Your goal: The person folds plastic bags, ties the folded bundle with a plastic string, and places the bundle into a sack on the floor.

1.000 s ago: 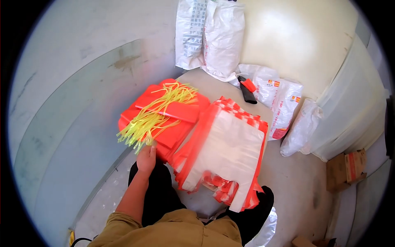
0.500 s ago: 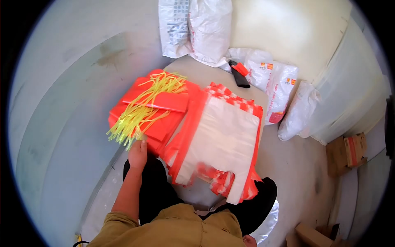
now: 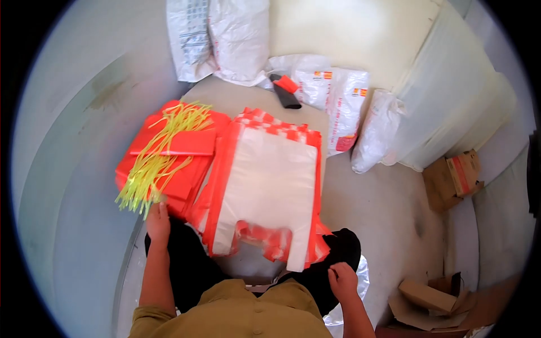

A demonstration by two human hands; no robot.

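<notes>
My left hand (image 3: pixel 158 224) is closed at the lower ends of a bundle of yellow plastic strips (image 3: pixel 147 174); whether its fingertips pinch a strip I cannot make out. The strips lie across a stack of folded red plastic bags (image 3: pixel 194 143). Right of that stack lies a pile of red-and-white plastic carrier bags (image 3: pixel 273 180), the top one pale, with its handles toward me. My right hand (image 3: pixel 342 280) hovers by my right knee, fingers curled, with nothing seen in it. It is apart from the carrier bags.
Large white sacks (image 3: pixel 239 42) stand behind the work surface, with more printed white packs (image 3: pixel 346 107) to their right. A black-and-red roll-like object (image 3: pixel 286 93) lies at the far edge. Cardboard boxes stand at right (image 3: pixel 442 183) and lower right (image 3: pixel 428 298).
My right hand has risen from the bottom edge to beside my right knee. My left hand stays by the strip ends. The whole view has shifted, so the surroundings sit further left.
</notes>
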